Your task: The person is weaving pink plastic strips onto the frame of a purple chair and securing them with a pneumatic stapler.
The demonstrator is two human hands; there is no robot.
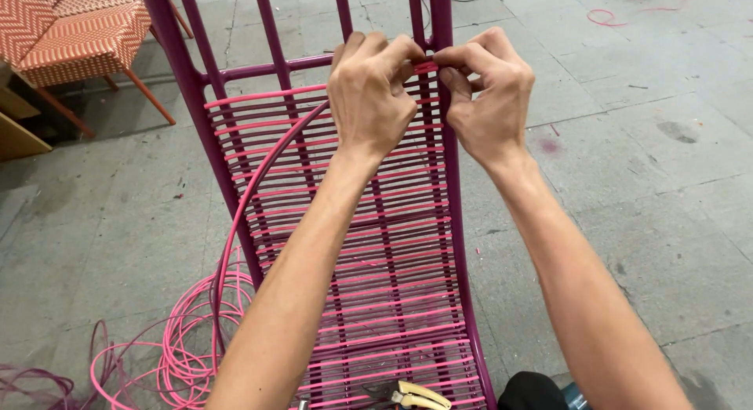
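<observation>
From the head camera, the left hand (370, 92) and the right hand (488, 92) meet at the top of the woven part of a purple metal chair frame (196, 104). Both pinch the pink cord (267, 163) where it wraps the frame's right rail, fingers pressed together on it.

The frame's long axis runs away from the person, its rails pointing up the picture. The woven pink strands lie crosswise, from left rail to right rail.

The loose cord curves from the left hand down and leftward to a coil (188, 347) on the concrete floor (667, 183).

A pair of pliers (416, 394) rests on the strands near the bottom edge. An orange patterned chair (70, 34) stands at the upper left.
</observation>
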